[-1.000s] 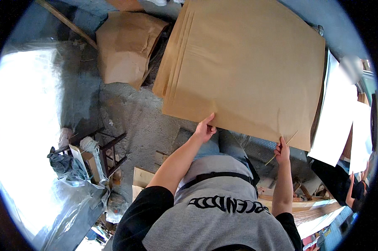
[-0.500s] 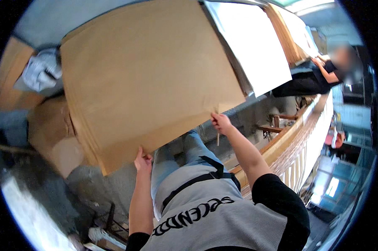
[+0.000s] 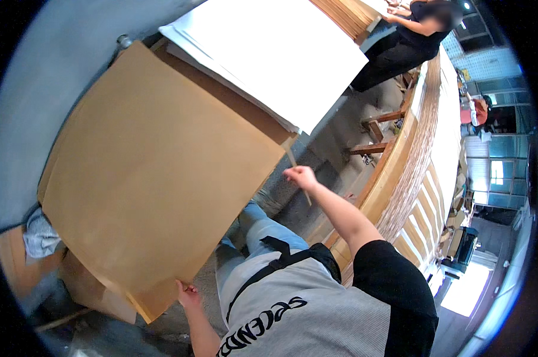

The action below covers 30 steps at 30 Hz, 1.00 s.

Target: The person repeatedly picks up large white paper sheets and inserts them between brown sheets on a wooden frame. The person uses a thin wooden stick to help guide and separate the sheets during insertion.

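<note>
A pile of large brown paper sheets point(image 3: 156, 172) spreads in front of me, its near edge slanting up toward the right. My left hand point(image 3: 188, 294) is closed on that edge by the lower corner, thumb on top of the paper. Just off the right corner, my right hand point(image 3: 300, 177) grips a thin pale stick point(image 3: 308, 197). The stick sticks out above and below the fist, and its upper end is close to the paper's corner.
Beyond the brown sheets lies a stack of white sheets point(image 3: 269, 59). Another person point(image 3: 408, 35) in dark clothes stands at the far right. A long wooden bench point(image 3: 373, 196) bearing layered sheets runs along my right. At the left are a grey cloth bundle point(image 3: 41, 235) and a cardboard box point(image 3: 96, 285).
The view has turned, so the brown pile sits lower and further left. My right hand, with the stick, has moved from the near edge to just outside the right corner. My left hand stays at the edge.
</note>
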Motion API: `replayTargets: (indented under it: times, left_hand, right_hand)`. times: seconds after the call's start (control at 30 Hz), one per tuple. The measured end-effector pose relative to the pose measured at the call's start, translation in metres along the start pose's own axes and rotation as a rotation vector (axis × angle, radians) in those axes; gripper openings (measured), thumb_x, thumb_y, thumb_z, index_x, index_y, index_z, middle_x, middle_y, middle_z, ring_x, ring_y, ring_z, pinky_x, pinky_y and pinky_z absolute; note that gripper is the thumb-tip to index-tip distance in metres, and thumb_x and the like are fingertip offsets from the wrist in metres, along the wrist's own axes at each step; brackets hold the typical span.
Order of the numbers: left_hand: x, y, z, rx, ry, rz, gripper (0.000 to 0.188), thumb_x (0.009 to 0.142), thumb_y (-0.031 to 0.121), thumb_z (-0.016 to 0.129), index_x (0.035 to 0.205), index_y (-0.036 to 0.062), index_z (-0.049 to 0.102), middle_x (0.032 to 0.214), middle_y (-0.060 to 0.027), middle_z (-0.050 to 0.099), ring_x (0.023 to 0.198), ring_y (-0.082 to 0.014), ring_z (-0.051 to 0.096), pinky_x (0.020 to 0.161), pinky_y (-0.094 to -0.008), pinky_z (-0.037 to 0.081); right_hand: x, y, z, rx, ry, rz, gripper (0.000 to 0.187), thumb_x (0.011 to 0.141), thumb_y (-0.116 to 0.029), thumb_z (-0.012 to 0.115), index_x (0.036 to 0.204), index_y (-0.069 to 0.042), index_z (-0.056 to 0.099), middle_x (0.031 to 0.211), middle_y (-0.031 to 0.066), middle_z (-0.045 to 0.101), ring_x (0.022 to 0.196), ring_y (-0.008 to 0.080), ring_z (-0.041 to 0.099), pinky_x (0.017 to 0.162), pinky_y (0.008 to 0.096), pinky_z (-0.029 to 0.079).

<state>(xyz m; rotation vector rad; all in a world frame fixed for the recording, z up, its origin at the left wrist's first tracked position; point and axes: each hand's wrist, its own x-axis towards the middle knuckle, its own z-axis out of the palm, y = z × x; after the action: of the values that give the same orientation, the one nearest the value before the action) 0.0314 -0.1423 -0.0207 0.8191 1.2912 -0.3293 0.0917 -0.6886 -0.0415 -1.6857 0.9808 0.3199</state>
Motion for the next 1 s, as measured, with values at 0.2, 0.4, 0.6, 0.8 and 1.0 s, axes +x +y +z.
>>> replayTargets:
  times: [0.2, 0.4, 0.6, 0.8, 1.0]
  left_hand:
    - [0.002, 0.007, -0.008, 0.079, 0.071, 0.0, 0.025, 0.083, 0.035, 0.054, 0.089, 0.0111, 0.052, 0.067, 0.0009, 0.05, 0.049, -0.0096, 0.043, 0.042, -0.022, 0.033]
    - [-0.016, 0.014, 0.005, 0.158, 0.177, 0.039, 0.022, 0.082, 0.034, 0.055, 0.088, 0.0124, 0.052, 0.065, 0.0015, 0.05, 0.048, -0.0101, 0.043, 0.041, -0.0225, 0.034]
    - [-0.025, 0.011, 0.022, 0.116, 0.237, 0.054, 0.021, 0.082, 0.032, 0.057, 0.084, 0.0115, 0.052, 0.064, 0.0, 0.052, 0.048, -0.0127, 0.045, 0.04, -0.0231, 0.033]
    - [0.0, 0.0, -0.02, 0.024, 0.056, 0.06, 0.02, 0.08, 0.028, 0.059, 0.081, 0.0093, 0.052, 0.066, -0.0052, 0.052, 0.049, -0.0172, 0.049, 0.038, -0.0259, 0.035]
    - [-0.005, -0.008, 0.012, -0.02, 0.015, 0.059, 0.024, 0.079, 0.029, 0.06, 0.083, 0.0079, 0.05, 0.063, -0.0076, 0.051, 0.048, -0.0202, 0.051, 0.039, -0.028, 0.039]
  right_hand:
    - [0.069, -0.008, -0.09, -0.333, 0.521, -0.071, 0.017, 0.07, -0.023, 0.067, 0.075, -0.006, 0.064, 0.067, 0.0048, 0.06, 0.063, 0.0115, 0.056, 0.061, 0.0263, 0.044]
    - [0.11, -0.02, -0.098, -0.577, 0.494, -0.159, 0.02, 0.07, -0.024, 0.066, 0.076, -0.005, 0.065, 0.076, 0.0136, 0.059, 0.072, 0.0244, 0.058, 0.067, 0.0335, 0.044]
    - [0.121, -0.061, -0.13, -0.568, 0.457, -0.163, 0.025, 0.069, -0.027, 0.067, 0.079, -0.005, 0.065, 0.082, 0.014, 0.061, 0.079, 0.0261, 0.059, 0.07, 0.0344, 0.045]
    - [0.111, -0.108, -0.149, -0.148, 0.35, -0.21, 0.021, 0.083, -0.023, 0.054, 0.092, -0.004, 0.054, 0.09, 0.0075, 0.058, 0.074, 0.0185, 0.055, 0.068, 0.0312, 0.044]
    - [-0.005, -0.233, -0.049, 0.449, 0.12, -0.384, 0.014, 0.088, -0.025, 0.047, 0.091, -0.012, 0.047, 0.083, -0.0003, 0.055, 0.066, 0.005, 0.052, 0.04, 0.016, 0.028]
